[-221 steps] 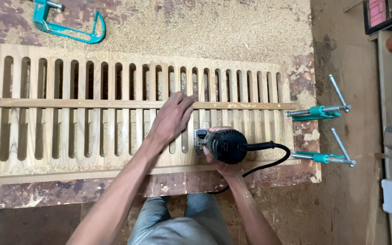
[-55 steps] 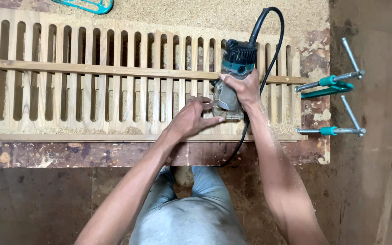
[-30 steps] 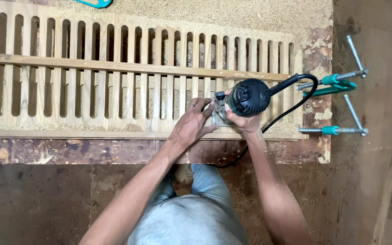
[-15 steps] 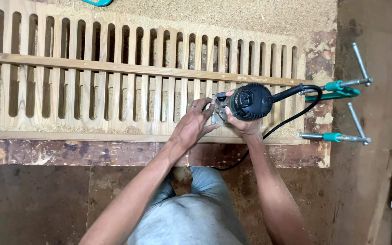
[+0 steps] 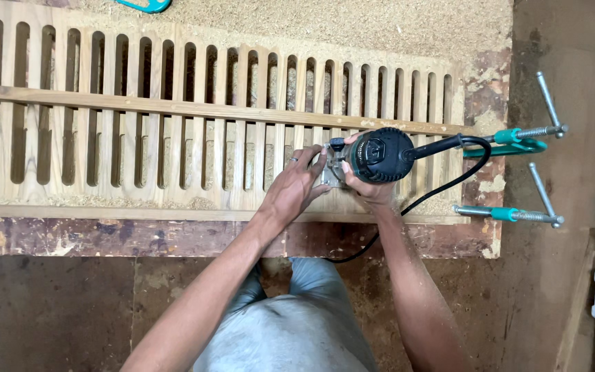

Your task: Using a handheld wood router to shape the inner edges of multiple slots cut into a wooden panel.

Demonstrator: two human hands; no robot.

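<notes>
Both hands gripped the black-topped trim router [image 5: 378, 156] on the slotted wooden panel [image 5: 173, 148]: right hand [image 5: 368, 189] at six o'clock, left hand [image 5: 297, 187] at nine; steadiness mattered.

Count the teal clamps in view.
3. Upper clamp at the slotted panel's right end, lower clamp just below it, third clamp cut off at the top edge. Others may sit off-frame.

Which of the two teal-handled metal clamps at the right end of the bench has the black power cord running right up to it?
The upper teal clamp; the black cord arcs beside its handle, while the lower clamp lies clear.
</notes>
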